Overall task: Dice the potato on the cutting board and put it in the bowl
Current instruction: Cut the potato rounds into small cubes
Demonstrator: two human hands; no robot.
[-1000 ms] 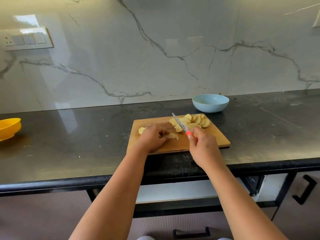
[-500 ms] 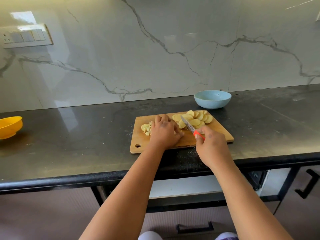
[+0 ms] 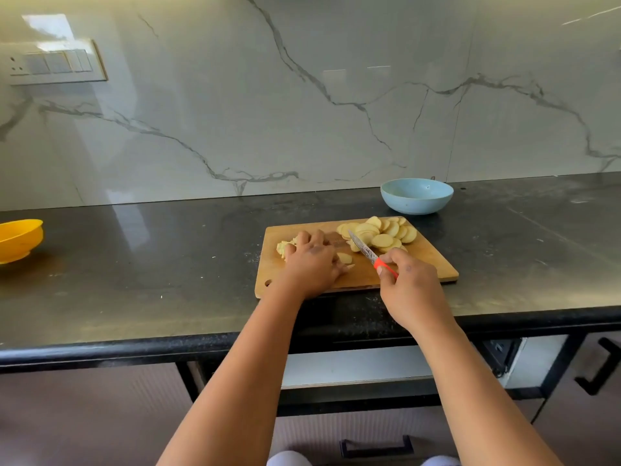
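Note:
A wooden cutting board (image 3: 426, 260) lies on the black counter. Round potato slices (image 3: 383, 232) are heaped at its far right. A small heap of diced potato (image 3: 284, 247) sits at the board's left, partly hidden by my left hand (image 3: 312, 264), which lies palm down on the board with a few potato pieces (image 3: 344, 257) at its fingertips. My right hand (image 3: 408, 284) grips the red handle of a knife (image 3: 364, 250), whose blade points up and left toward the slices. A light blue bowl (image 3: 416, 196) stands behind the board's right end.
A yellow bowl (image 3: 18, 240) sits at the counter's far left. The marble wall with a switch panel (image 3: 50, 62) rises behind the counter. Cabinet drawers with black handles (image 3: 376, 447) are below the counter's front edge.
My left hand has slid back from the diced heap toward the board's middle, over a few pieces. The knife blade is raised a little off the slices.

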